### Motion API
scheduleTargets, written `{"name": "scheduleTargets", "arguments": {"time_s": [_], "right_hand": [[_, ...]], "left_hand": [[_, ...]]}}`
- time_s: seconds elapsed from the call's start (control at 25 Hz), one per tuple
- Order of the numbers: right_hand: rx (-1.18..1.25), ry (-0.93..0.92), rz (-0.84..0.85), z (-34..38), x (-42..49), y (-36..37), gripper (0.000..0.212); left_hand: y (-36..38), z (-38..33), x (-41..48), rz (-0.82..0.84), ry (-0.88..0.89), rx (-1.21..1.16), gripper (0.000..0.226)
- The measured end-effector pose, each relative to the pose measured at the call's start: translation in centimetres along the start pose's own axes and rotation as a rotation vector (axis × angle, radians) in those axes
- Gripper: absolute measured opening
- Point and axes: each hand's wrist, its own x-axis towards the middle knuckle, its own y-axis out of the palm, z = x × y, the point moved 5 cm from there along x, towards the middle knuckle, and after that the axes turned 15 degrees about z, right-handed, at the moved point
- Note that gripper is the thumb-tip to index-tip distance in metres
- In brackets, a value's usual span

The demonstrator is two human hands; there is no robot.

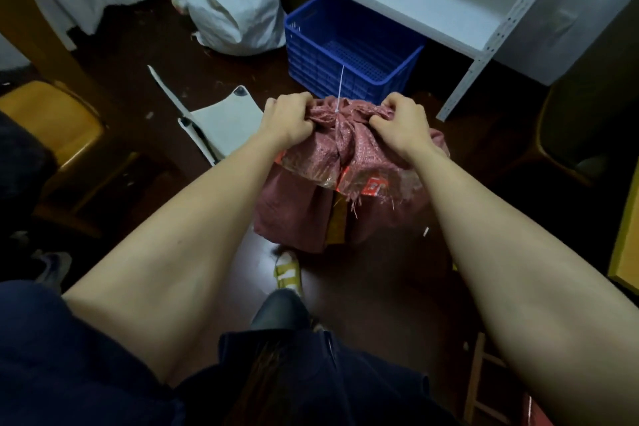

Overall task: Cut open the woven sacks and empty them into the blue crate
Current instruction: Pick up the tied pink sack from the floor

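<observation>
Your left hand (288, 117) and right hand (403, 119) clamp the pink woven sack (340, 162) at its tied neck; it looks soft, bulky, probably heavy, so lift from there.

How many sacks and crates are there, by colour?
Pink sack: 1
White sack: 1
Blue crate: 1
Total: 3
A reddish shape at the lower right edge is too cropped to identify.

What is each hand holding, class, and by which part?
Both hold the pink woven sack by its gathered neck: the left hand on one side of the white tie, the right hand on the other.
</observation>
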Motion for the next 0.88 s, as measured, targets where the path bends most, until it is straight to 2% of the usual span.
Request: {"name": "scheduleTargets", "arguments": {"time_s": [0.32,0.88], "right_hand": [[-0.021,0.037,-0.046,-1.0,12.7,-5.5,0.013],[0.031,0.012,-0.177,-3.2,33.2,-16.6,0.012]], "left_hand": [[-4.4,-1.3,13.9,0.014,0.068,-0.018,0.026],[-12.2,-5.3,36.4,-0.078,0.239,-0.032,0.025]]}}
